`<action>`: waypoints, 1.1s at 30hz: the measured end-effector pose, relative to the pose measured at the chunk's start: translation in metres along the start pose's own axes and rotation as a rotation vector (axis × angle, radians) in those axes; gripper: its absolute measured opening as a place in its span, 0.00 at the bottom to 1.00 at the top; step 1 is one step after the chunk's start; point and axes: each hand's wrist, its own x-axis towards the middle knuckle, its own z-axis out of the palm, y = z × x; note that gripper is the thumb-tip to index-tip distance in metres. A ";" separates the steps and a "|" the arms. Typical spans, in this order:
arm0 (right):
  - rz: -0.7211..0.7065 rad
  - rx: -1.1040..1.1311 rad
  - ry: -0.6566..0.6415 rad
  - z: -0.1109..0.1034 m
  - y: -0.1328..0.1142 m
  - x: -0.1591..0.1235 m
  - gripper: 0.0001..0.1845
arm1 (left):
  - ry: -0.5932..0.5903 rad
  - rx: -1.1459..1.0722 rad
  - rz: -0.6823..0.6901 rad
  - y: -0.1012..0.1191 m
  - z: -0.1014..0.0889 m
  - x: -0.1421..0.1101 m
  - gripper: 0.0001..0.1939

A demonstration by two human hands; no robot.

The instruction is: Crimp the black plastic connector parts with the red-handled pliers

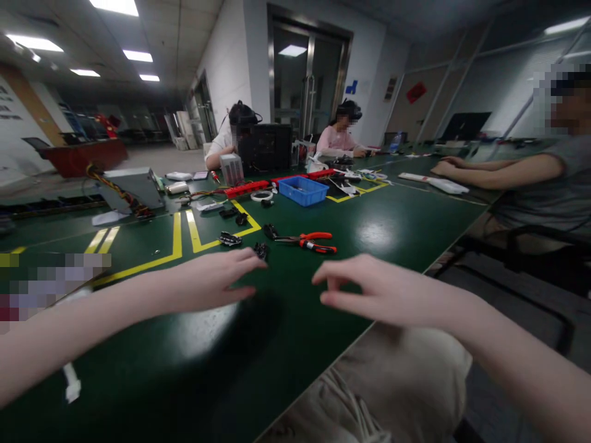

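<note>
My left hand (215, 280) hovers above the green table, palm down, with its thumb apart from the fingers and nothing held. Facing it, my right hand (362, 288) is also raised and bare, its fingers curved and spread from the thumb. Just beyond both hands lies a pair of needle-nose pliers (308, 240) with red and black handles, jaws pointing left. A small black piece (261, 249) rests right by my left fingertips. Close to the pliers' tip is another black piece (269, 231), and a black and silver piece (229, 239) lies farther left.
A blue bin (302, 191) stands beyond the pliers on the green table (295, 344). Farther back are a metal power supply box (127, 191) with cables, a black computer case (265, 147) and red strips (247, 187). Several people sit around the table, one at the right edge.
</note>
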 end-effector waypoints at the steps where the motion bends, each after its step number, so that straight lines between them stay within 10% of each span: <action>1: 0.002 -0.099 0.158 0.000 0.016 0.019 0.18 | -0.009 0.010 -0.007 -0.008 0.001 0.019 0.27; 3: -0.017 -0.273 0.355 0.006 0.055 0.054 0.22 | -0.017 0.031 -0.041 -0.027 0.009 0.050 0.38; 9: 0.134 -0.236 0.305 0.051 0.137 0.112 0.42 | -0.088 -0.118 -0.139 -0.062 0.047 0.072 0.46; 33: -0.065 -0.429 0.671 0.056 0.118 0.102 0.22 | 0.254 -0.463 0.014 -0.065 0.080 0.069 0.24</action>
